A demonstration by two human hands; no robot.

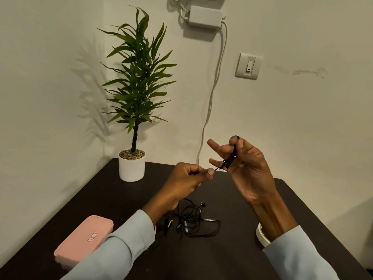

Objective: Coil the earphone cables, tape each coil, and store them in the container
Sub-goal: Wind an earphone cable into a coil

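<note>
Both hands are raised above the dark table (pixel 222 259). My right hand (pixel 248 168) is held up with fingers spread, and a black earphone cable (pixel 229 160) is wound across its fingers, pinned by the thumb at the top. My left hand (pixel 187 178) pinches the free end of that cable between thumb and forefinger, just left of the right hand. A tangle of black earphones (pixel 193 221) lies on the table below the hands. A pink container (pixel 84 239) with its lid on sits at the front left. A white tape roll (pixel 262 235) shows partly behind my right wrist.
A potted plant (pixel 132 164) in a white pot stands at the table's back left corner. A white cord (pixel 212 93) hangs down the wall behind the table from a white box. A wall switch (pixel 248 66) is at the right.
</note>
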